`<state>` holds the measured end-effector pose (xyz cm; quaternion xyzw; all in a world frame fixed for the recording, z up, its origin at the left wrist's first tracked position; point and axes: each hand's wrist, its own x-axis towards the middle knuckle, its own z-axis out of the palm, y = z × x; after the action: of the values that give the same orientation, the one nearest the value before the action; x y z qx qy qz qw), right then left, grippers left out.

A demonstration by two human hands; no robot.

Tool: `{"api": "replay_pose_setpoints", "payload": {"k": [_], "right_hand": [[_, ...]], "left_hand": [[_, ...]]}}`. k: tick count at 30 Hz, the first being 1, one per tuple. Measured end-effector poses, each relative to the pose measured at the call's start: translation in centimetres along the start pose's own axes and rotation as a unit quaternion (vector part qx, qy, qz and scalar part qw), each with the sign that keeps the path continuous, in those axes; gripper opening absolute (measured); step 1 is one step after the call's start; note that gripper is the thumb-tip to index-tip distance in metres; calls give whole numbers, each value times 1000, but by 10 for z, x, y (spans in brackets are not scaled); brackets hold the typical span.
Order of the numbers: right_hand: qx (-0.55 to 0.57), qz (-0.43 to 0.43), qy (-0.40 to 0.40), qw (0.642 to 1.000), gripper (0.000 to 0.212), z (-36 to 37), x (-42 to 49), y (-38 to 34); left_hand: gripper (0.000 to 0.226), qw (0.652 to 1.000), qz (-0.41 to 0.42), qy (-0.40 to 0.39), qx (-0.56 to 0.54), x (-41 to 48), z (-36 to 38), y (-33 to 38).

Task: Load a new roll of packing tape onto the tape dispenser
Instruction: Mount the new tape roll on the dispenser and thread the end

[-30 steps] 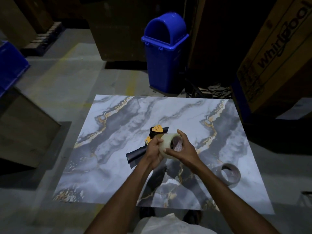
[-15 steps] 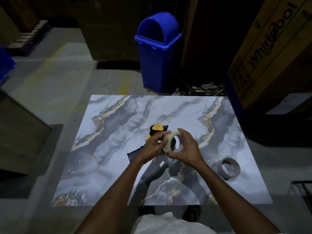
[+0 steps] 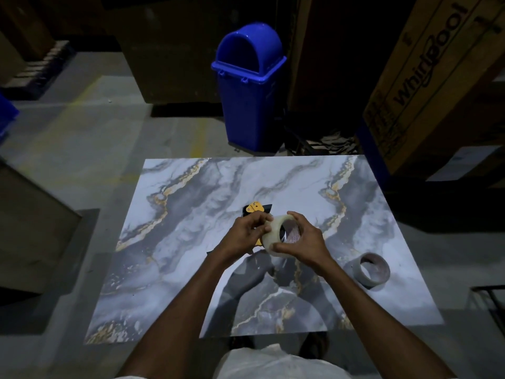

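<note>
Bench [image 3: 177,269]: marbled grey, white and gold top, seen from above.

Roll of tape [image 3: 274,236]: pale and clear, held up over the middle of the bench, its opening tilted up and to the right so the printed inner core shows.

Left hand [image 3: 243,236]: fingertips curled, pinching the roll's left rim.

Right hand [image 3: 306,239]: thumb below and fingers over the top, wrapped round the roll's right side.

Tape dispenser [image 3: 254,208]: black and yellow, on the bench just behind and under the left hand. Only its yellow-tabbed far end and slivers of yellow show, as the hands and roll cover the rest.

Grey ring [image 3: 371,269]: a core or thin roll (cannot tell which) lying flat near the bench's right edge, apart from the hands.

Bin [image 3: 246,110]: blue, domed lid, on the floor [image 3: 82,149] beyond the bench.

Cardboard box [image 3: 437,86]: printed "Whirlpool", far right, leaning.

Change: half a second ago the dispenser's black handle showed left of the left wrist; now the wrist hides nearly all of it. The roll has turned its opening more toward the camera. The grey ring has stayed put.
</note>
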<state>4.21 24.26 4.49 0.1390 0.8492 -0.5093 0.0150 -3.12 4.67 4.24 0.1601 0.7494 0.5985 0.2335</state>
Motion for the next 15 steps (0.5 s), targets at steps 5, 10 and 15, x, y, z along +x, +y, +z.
{"api": "replay_pose_setpoints", "payload": {"k": [5, 10, 15], "right_hand": [[23, 21, 7, 999, 92, -4, 3, 2], [12, 20, 10, 1000, 88, -9, 4, 2], [-21, 11, -1, 1000, 101, -12, 6, 1]], "left_hand": [[26, 999, 4, -17, 38, 3, -2, 1], [20, 996, 38, 10, 83, 9, 4, 2], [18, 992, 51, 17, 117, 11, 6, -3]]}}
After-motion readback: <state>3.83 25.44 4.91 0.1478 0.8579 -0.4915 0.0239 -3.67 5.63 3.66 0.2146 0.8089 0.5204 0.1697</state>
